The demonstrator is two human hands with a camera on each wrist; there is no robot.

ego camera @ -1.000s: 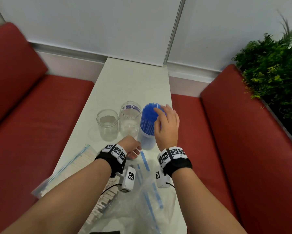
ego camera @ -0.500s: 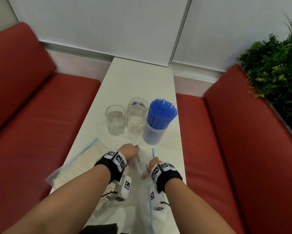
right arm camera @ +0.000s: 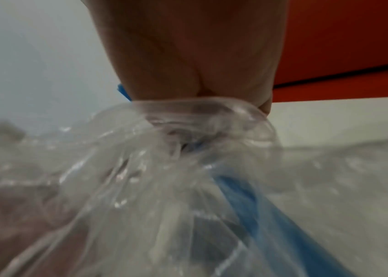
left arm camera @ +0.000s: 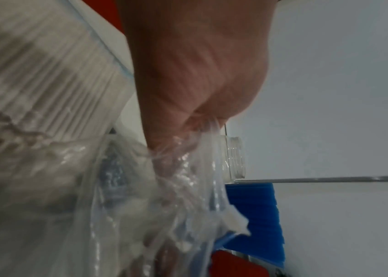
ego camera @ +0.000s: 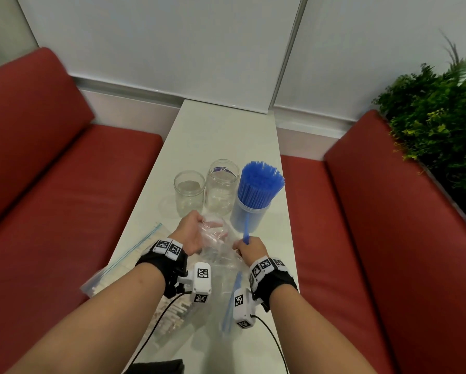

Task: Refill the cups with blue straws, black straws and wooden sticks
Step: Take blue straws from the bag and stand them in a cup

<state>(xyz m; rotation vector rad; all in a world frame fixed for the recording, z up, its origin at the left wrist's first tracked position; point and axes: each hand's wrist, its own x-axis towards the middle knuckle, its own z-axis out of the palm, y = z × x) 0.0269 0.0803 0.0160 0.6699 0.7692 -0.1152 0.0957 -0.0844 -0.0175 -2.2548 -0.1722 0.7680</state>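
Note:
On the white table (ego camera: 226, 136) stand two empty glass jars (ego camera: 189, 193) (ego camera: 222, 187) and, to their right, a plastic cup packed with blue straws (ego camera: 256, 195). Just in front of them my left hand (ego camera: 192, 233) (left arm camera: 200, 75) grips the mouth of a crumpled clear plastic bag (ego camera: 218, 255) (left arm camera: 164, 206) (right arm camera: 141, 168). My right hand (ego camera: 249, 249) (right arm camera: 188, 56) is closed on the bag's other side and holds a single blue straw (ego camera: 246, 228), which points up toward the cup. A zip bag of wooden sticks (ego camera: 124, 263) lies at the near left. I see no black straws.
Red benches (ego camera: 64, 198) (ego camera: 388, 225) flank the narrow table on both sides. A green plant (ego camera: 436, 117) stands at the far right, and a white wall closes the far end. A dark object (ego camera: 156, 368) lies at the table's near edge.
My right hand left the top of the blue straws in the cup, dropped to the bag, and now holds one blue straw raised from it. The left hand moved from the cup's base to the bag.

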